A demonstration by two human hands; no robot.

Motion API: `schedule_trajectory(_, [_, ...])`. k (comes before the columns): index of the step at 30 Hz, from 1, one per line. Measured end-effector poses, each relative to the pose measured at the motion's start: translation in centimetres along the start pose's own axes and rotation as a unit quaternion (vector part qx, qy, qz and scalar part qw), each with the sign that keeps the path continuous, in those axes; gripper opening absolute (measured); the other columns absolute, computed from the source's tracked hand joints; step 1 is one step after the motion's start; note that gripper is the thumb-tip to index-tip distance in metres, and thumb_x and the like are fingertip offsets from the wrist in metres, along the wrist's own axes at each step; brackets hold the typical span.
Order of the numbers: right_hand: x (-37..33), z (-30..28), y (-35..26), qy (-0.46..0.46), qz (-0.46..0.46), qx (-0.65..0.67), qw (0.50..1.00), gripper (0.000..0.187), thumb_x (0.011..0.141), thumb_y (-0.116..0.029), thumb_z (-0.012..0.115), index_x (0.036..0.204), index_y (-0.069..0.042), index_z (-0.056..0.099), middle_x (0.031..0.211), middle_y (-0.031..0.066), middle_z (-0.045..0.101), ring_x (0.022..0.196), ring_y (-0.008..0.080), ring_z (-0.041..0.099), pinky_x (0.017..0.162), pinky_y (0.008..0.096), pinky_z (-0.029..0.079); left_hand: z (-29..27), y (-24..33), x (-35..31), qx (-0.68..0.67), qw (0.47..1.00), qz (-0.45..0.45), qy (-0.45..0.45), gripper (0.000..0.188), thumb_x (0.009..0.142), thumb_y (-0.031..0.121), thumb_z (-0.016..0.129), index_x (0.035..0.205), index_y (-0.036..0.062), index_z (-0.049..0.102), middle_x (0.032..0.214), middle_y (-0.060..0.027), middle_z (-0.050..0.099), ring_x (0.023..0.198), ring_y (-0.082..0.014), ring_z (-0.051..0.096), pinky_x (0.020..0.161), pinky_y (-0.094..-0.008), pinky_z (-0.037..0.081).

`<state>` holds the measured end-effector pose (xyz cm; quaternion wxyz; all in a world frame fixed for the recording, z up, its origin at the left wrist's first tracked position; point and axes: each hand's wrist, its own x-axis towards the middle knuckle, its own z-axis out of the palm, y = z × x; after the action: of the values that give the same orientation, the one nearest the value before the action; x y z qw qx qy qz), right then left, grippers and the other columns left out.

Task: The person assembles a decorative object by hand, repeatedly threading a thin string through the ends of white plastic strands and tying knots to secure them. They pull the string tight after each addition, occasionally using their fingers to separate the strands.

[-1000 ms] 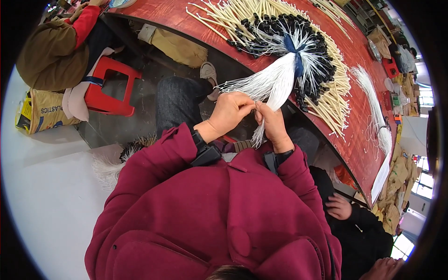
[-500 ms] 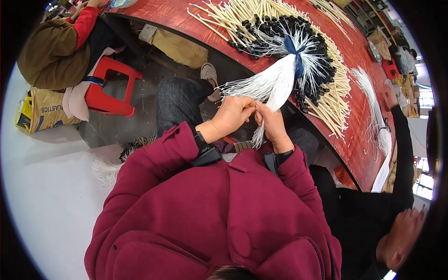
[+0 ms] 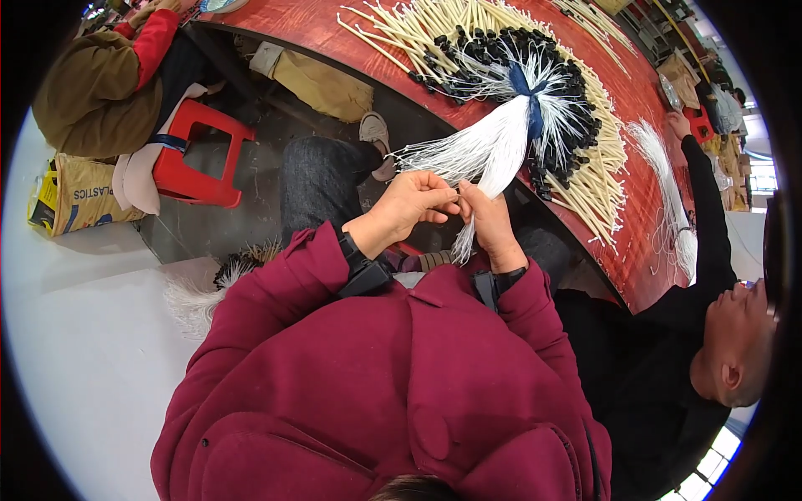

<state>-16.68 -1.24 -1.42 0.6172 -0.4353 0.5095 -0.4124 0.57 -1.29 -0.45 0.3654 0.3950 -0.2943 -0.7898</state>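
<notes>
A thick bundle of white cords (image 3: 493, 140) trails off the table edge toward me, bound by a dark blue tie (image 3: 530, 98). Beyond the tie the cords fan out to many pale sticks (image 3: 603, 213) with black ends (image 3: 585, 150). My right hand (image 3: 491, 224) is closed around cords at the near end of the bundle, whose loose tips hang below it. My left hand (image 3: 408, 209) is closed in a pinch, fingertips almost against my right thumb; what it pinches is too small to make out. Loose cords spread just above its knuckles.
The red table (image 3: 652, 92) carries another white cord bundle (image 3: 664, 175) at the right. A co-worker in black (image 3: 643, 359) sits close on my right, one arm over the table. Another person (image 3: 92, 92) is at the far left, by a red stool (image 3: 205, 154).
My left hand has shifted slightly left, its fingers a little more spread from the right hand. The co-worker on the right has leaned in and reached farther across the table.
</notes>
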Motion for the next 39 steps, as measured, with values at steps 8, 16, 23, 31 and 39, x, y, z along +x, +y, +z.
schedule_trajectory(8, [0.0,0.2,-0.3,0.007,0.016,0.011,1.000,0.034,0.090,-0.015,0.053,0.057,-0.009,0.047,0.050,-0.0010,0.042,0.045,0.0088,0.039,0.045,0.0233,0.029,-0.6,-0.2,-0.8,-0.057,0.997,-0.038,0.033,0.013,0.089,0.016,0.063,0.091,0.0038,0.059,0.087,-0.0060,0.065,0.076,-0.0133,0.065,0.063,-0.0238,0.053])
schedule_trajectory(16, [0.0,-0.1,-0.4,0.000,0.013,0.013,1.000,0.035,0.089,-0.014,0.053,0.056,-0.009,0.046,0.049,-0.0014,0.041,0.044,0.0088,0.038,0.044,0.0237,0.029,0.6,1.6,-1.1,0.076,0.995,-0.062,0.010,0.017,0.091,0.023,0.060,0.089,0.0059,0.060,0.081,-0.0042,0.064,0.070,-0.0111,0.064,0.054,-0.0201,0.048])
schedule_trajectory(23, [-0.3,-0.1,-0.2,-0.005,0.002,-0.005,1.000,0.034,0.089,-0.015,0.054,0.056,-0.010,0.046,0.049,-0.0010,0.042,0.044,0.0092,0.039,0.044,0.0241,0.030,-1.9,-1.1,0.1,0.042,0.995,-0.083,-0.022,0.014,0.090,0.021,0.060,0.087,0.0071,0.060,0.076,-0.0017,0.062,0.060,-0.0083,0.058,0.045,-0.0190,0.040])
schedule_trajectory(31, [-0.3,-0.3,-0.3,0.014,0.026,-0.006,1.000,0.035,0.089,-0.015,0.054,0.055,-0.010,0.045,0.049,-0.0005,0.042,0.045,0.0103,0.041,0.045,0.0246,0.031,-1.7,-1.7,-0.9,-0.101,0.983,-0.152,0.015,0.018,0.091,0.025,0.060,0.090,0.0073,0.060,0.076,-0.0015,0.062,0.058,-0.0080,0.057,0.045,-0.0190,0.038])
schedule_trajectory(39, [-0.1,-0.6,-0.5,-0.011,0.016,0.016,1.000,0.040,0.090,-0.015,0.052,0.051,-0.010,0.043,0.048,0.0002,0.040,0.045,0.0112,0.039,0.047,0.0248,0.030,-0.6,0.5,-1.7,-0.060,0.992,-0.114,0.013,0.025,0.092,0.031,0.059,0.092,0.0062,0.061,0.079,-0.0031,0.062,0.059,-0.0092,0.060,0.046,-0.0192,0.041])
